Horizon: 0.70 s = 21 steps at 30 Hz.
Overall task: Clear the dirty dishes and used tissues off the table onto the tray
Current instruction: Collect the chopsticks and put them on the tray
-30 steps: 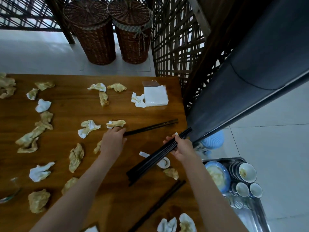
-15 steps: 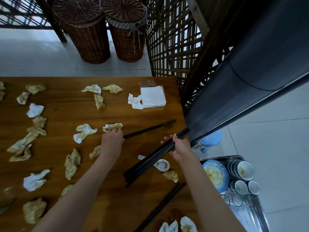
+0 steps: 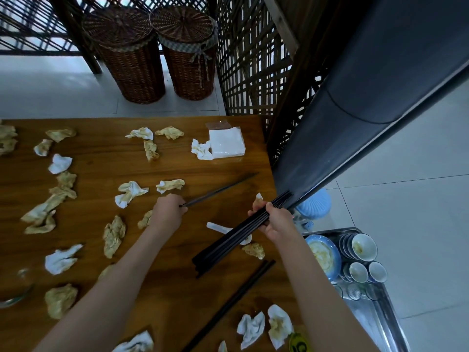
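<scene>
Soft daylight comes through the dark wooden lattice screen (image 3: 243, 72) and brightens the pale tiled floor (image 3: 406, 174). The brown wooden table (image 3: 101, 161) is dimmer, with weak shadows. The wide lens bends the edges, and the lower left corner is blurred.

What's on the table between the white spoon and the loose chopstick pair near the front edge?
In the head view, one stained tissue lies between the white spoon and the loose pair; otherwise bare wood.

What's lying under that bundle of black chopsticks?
A white spoon on the table; the chopstick bundle in the right hand covers its middle, so the bowl mostly hides.
</scene>
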{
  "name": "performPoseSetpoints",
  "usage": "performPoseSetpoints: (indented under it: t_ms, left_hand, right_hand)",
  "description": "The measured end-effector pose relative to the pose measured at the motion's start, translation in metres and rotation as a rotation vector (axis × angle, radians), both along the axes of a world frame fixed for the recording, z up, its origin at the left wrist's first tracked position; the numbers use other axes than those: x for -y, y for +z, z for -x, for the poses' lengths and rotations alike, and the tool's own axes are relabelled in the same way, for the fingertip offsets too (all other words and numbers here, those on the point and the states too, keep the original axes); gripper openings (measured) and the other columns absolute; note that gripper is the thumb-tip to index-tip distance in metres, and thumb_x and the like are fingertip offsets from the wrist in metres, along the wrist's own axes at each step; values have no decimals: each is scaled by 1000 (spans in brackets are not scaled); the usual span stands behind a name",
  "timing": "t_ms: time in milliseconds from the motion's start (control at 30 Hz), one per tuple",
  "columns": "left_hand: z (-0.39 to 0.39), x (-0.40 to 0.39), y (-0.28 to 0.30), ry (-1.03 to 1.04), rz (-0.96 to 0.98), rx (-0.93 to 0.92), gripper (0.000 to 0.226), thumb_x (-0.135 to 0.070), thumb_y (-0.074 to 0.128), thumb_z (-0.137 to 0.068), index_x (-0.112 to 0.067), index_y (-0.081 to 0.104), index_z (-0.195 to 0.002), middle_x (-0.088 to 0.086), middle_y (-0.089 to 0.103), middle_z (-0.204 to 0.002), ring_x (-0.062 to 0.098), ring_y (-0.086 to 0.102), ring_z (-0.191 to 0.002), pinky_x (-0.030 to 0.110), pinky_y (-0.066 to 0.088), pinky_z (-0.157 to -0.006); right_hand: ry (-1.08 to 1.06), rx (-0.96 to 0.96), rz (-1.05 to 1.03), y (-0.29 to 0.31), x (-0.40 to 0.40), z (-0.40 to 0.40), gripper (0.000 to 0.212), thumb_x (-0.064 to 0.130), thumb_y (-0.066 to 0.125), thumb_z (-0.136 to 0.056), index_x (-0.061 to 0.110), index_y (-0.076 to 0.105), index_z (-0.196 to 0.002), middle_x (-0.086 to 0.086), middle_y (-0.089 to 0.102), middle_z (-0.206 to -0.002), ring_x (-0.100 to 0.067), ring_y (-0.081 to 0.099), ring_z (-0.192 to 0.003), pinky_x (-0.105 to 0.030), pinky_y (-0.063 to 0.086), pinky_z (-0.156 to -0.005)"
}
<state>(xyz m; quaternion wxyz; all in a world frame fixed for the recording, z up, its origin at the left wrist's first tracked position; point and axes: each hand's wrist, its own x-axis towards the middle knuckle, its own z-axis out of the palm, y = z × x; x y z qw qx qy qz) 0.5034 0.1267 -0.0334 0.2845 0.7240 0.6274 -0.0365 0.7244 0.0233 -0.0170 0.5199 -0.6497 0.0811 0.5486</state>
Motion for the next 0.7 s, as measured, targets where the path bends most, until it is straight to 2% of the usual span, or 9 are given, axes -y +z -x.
performPoseSetpoints:
  t_ms: [100,200,233,300,333,433,500,600,700]
  left_hand:
    - [6,25,11,86,31,194,13,-16,64,-88,-6,72,-90,5,66,-84,16,55,-75,27,42,-67]
    - [6,62,26,149,224,433,5,-14,70,-82,-10,73,-81,2,68,-83,17,60,-82,29,49,-73]
    - [6,77,30,147,276,472,5,-13,71,-81,-14,73,-77,0,68,-80,14,61,-79,25,50,-70]
    - [4,108,36,112,342,495,12,-12,71,-81,-18,73,-71,-5,68,-70,8,60,-68,15,46,-57]
    - [3,124,38,97,369,500,13,-12,71,-81,-18,74,-70,-6,68,-67,7,60,-66,15,44,-55]
    - [0,165,39,91,430,476,8,-14,69,-83,-15,76,-78,-1,70,-81,11,62,-78,23,48,-68]
    - [-2,187,38,106,428,463,7,-15,69,-84,-16,75,-83,-2,70,-87,11,62,-85,23,48,-72]
    - [-4,214,39,171,399,480,8,-14,70,-83,-14,75,-89,-3,70,-90,9,62,-87,16,45,-68]
    - [-3,230,40,263,439,523,10,-15,72,-81,-12,75,-90,0,71,-88,9,63,-82,11,43,-59]
  right_hand:
    - [16,-11,2,6,14,0,17,14,40,-100,3,52,-95,-16,63,-89,-29,65,-74,-41,53,-65]
    - [40,-13,-5,12,33,-1,16,14,40,-100,5,50,-93,-16,63,-87,-30,65,-74,-40,52,-62]
    - [54,-4,-9,14,39,-2,15,14,40,-100,5,50,-93,-17,64,-87,-30,65,-74,-40,52,-62]
    - [87,22,-25,16,53,-6,15,14,40,-100,6,50,-92,-15,64,-87,-29,65,-74,-40,53,-63]
    - [107,36,-41,17,60,-7,15,13,40,-100,7,51,-92,-15,64,-88,-29,65,-76,-41,54,-66]
    - [153,41,-75,24,80,-10,11,9,40,-99,6,49,-105,-18,66,-99,-31,65,-88,-46,53,-84]
    - [170,30,-92,28,93,-12,12,9,39,-99,5,47,-108,-17,67,-93,-29,65,-83,-45,54,-82]
    - [175,-7,-114,32,112,-14,15,12,39,-100,6,47,-111,-16,67,-94,-28,65,-86,-46,52,-85]
    - [161,-46,-128,34,125,-12,9,11,40,-100,9,48,-103,-16,66,-93,-25,66,-85,-48,51,-87]
